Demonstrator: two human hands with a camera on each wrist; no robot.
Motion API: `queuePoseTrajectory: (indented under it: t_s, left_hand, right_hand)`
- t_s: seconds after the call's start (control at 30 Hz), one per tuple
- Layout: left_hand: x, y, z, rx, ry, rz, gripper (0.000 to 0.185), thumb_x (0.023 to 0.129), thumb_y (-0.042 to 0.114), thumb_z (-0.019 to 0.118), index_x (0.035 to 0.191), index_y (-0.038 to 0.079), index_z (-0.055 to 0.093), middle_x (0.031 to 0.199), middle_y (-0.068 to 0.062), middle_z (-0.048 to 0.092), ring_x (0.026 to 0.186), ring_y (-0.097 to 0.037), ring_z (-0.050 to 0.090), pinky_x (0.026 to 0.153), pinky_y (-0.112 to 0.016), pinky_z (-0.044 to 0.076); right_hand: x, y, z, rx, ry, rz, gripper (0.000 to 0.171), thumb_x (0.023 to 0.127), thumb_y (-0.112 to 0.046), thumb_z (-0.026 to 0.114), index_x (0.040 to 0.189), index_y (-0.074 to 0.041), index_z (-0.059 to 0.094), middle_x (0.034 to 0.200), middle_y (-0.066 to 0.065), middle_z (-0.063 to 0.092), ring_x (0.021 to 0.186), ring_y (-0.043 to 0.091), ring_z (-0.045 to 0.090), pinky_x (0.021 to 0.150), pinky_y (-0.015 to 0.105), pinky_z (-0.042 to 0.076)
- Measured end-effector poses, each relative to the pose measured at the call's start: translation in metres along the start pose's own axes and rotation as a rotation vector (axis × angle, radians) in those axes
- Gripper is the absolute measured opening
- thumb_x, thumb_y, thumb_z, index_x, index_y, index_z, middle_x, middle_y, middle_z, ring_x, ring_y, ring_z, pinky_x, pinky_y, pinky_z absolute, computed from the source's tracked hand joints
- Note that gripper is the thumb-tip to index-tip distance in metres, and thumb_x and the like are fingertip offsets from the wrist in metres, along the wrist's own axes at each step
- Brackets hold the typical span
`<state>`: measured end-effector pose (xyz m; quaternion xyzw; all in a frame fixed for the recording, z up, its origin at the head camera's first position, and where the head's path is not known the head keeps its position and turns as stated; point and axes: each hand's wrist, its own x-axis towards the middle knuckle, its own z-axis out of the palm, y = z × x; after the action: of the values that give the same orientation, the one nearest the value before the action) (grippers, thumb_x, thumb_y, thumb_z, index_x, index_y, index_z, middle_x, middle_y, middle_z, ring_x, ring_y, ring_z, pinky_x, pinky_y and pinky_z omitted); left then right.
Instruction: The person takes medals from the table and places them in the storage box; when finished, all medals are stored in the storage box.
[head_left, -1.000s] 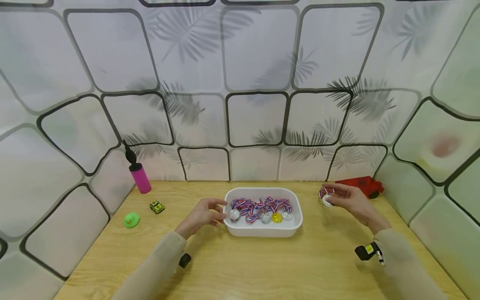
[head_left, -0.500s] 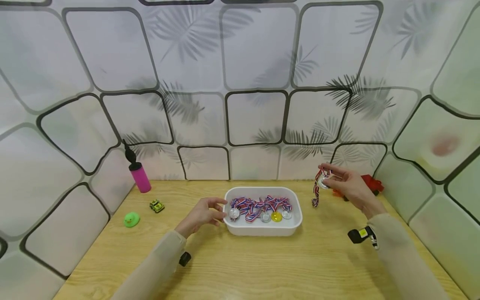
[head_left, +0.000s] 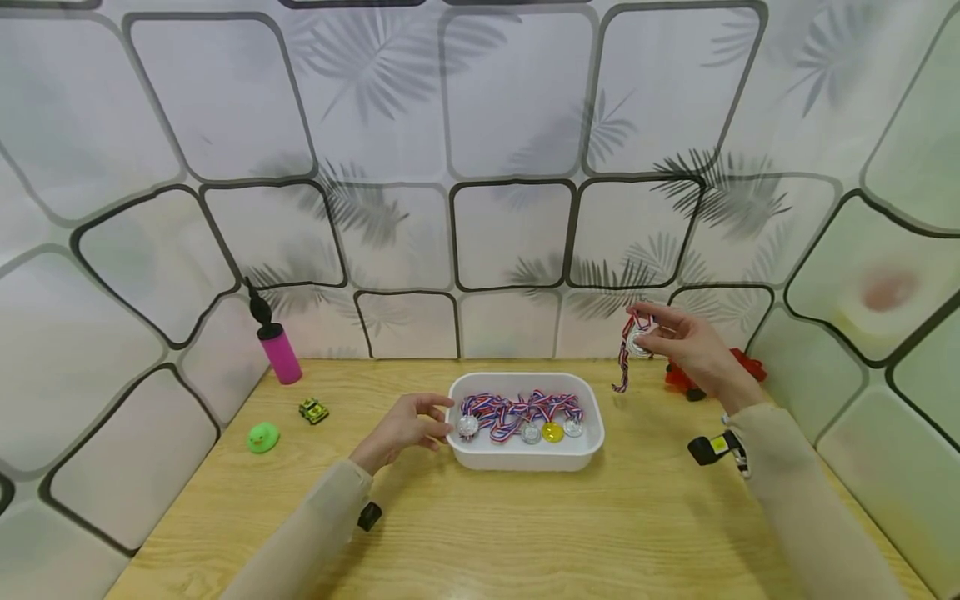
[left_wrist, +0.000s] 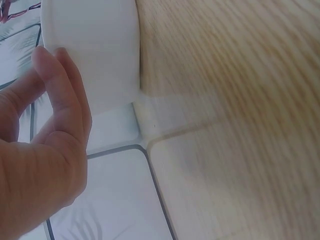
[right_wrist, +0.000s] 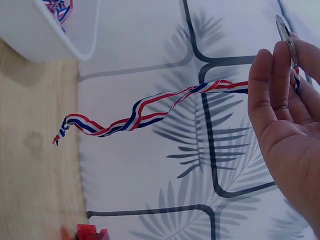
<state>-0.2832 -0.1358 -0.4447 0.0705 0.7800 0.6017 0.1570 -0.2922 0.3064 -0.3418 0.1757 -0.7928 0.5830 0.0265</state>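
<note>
Two hands work over a wooden counter [head_left: 525, 533] backed by a tiled wall with leaf shadows. The right hand [head_left: 693, 350] is raised above the counter's right rear, its thumb and fingertips pinching a silver medal [head_left: 637, 340] by its disc; in the right wrist view the disc shows edge-on at the fingertips [right_wrist: 272, 60]. From the medal a red, white and blue ribbon [head_left: 622, 367] hangs free in the air, touching nothing, well to the right of the white tray [head_left: 525, 458]. The left hand [head_left: 405, 429] rests at the tray's left end, fingers loosely bent with the tips against the outer wall and rim; the left wrist view shows a finger [left_wrist: 67, 95] lying along the white wall [left_wrist: 95, 45], not closed around it.

Inside the tray lie more medals in a row near the front wall, three silver ones [head_left: 468, 427] and one gold medal [head_left: 553, 433], their striped ribbons heaped in a tangle behind them.

A red toy [head_left: 678, 377] sits on the counter behind the right wrist, partly hidden by it. At the left rear stands a pink pump with a black top [head_left: 276, 348]; nearer the front lie a small green and yellow toy car [head_left: 313, 410] and a green rubber duck [head_left: 262, 437]
</note>
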Motion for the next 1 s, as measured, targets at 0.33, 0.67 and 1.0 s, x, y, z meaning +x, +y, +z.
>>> queuePoseTrajectory:
  t_s: [0.33, 0.67, 1.0]
  left_hand:
    - [0.000, 0.000, -0.002, 0.007, -0.020, 0.012, 0.046, 0.087, -0.003, 0.070, 0.131, -0.003, 0.057, 0.094, -0.010, 0.057, 0.068, -0.017, 0.068, 0.057, -0.026, 0.056]
    - [-0.002, 0.002, -0.001, 0.001, -0.010, 0.001, 0.045, 0.086, -0.003, 0.070, 0.130, -0.003, 0.058, 0.095, -0.011, 0.058, 0.069, -0.019, 0.068, 0.058, -0.027, 0.057]
    - [-0.003, 0.002, 0.000, 0.006, -0.003, 0.002, 0.045, 0.086, -0.003, 0.070, 0.130, -0.002, 0.058, 0.094, -0.010, 0.058, 0.069, -0.018, 0.068, 0.057, -0.027, 0.057]
  right_hand:
    - [0.009, -0.033, 0.004, 0.102, -0.020, -0.046, 0.054, 0.093, -0.006, 0.066, 0.144, -0.008, 0.049, 0.123, -0.003, 0.060, 0.087, 0.007, 0.061, 0.083, 0.017, 0.053]
    - [0.017, -0.061, 0.020, 0.037, -0.067, -0.034, 0.054, 0.092, -0.011, 0.068, 0.143, -0.009, 0.050, 0.137, -0.004, 0.057, 0.102, 0.007, 0.062, 0.086, 0.020, 0.053]
    - [0.035, -0.070, 0.045, 0.101, -0.188, -0.079, 0.051, 0.091, -0.007, 0.068, 0.140, -0.005, 0.053, 0.124, -0.005, 0.062, 0.086, 0.008, 0.061, 0.082, 0.023, 0.054]
